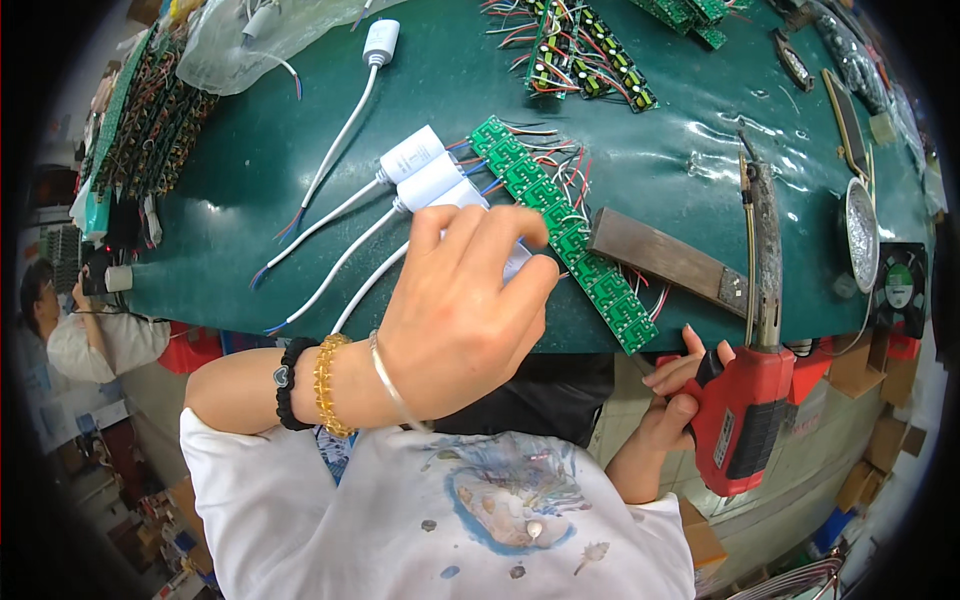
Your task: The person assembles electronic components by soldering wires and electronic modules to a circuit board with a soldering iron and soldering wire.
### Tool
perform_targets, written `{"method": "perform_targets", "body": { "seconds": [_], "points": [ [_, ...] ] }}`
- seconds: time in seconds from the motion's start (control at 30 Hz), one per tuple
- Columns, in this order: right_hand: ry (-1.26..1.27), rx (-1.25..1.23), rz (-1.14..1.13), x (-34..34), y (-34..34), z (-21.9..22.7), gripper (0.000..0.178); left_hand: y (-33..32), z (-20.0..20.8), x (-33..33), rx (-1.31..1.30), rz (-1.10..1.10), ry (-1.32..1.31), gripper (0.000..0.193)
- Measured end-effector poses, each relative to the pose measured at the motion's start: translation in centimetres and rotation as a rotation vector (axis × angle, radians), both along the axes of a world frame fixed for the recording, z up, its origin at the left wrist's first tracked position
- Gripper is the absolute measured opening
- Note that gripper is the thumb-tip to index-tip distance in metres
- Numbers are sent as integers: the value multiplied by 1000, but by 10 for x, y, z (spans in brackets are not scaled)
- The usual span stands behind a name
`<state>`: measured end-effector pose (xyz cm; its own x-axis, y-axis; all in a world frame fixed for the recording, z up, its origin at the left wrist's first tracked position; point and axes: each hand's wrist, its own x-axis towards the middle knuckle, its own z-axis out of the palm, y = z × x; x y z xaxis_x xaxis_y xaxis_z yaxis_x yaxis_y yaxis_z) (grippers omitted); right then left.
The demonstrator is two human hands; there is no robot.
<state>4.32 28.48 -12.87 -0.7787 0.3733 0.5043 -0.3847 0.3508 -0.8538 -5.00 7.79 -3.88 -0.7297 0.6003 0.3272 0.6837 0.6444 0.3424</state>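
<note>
The left hand curls its fingers over a white plastic cylinder beside the long green circuit-board strip on the dark-green desk; whether they grip it is unclear. The right hand grasps a red-and-black plastic soldering gun.

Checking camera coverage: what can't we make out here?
All in the head view:
Left hand: fingertip contact, hidden by its own fingers.
White cap: mostly covered by that hand.
Right hand: full grip, partly hidden by the red gun.
Board strip: some right-side wires, covered by the metal bar.
Upper-right boards: cut off by the upper edge.
</note>
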Motion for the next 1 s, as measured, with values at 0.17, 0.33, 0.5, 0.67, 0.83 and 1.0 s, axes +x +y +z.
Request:
{"method": "perform_targets", "body": {
  "seconds": [0.17, 0.33, 0.5, 0.67, 0.83, 1.0],
  "points": [
    [-35, -2, -30, 0, -6, 6, 69, 2, -10, -9, 39, 103, -61, 18],
    [-21, -70, -14, 1, -3, 8, 72, 5, -13, -11, 81, 104, -133, 19],
    [-26, -182, -23, 12, -7, 20, 75, 10, -16, -10, 107, 136, -124, 19],
    [-13, -275, 329, 37, 18, 24, 75, 11, -18, -10, 121, 170, -104, 20],
    [-122, -403, 543, 55, 31, 33, 80, 11, -19, -10, 138, 182, -114, 19],
    [-167, -313, 687, 58, 42, 24, 85, 15, -20, -8, 123, 203, -76, 19]
  ]
}}
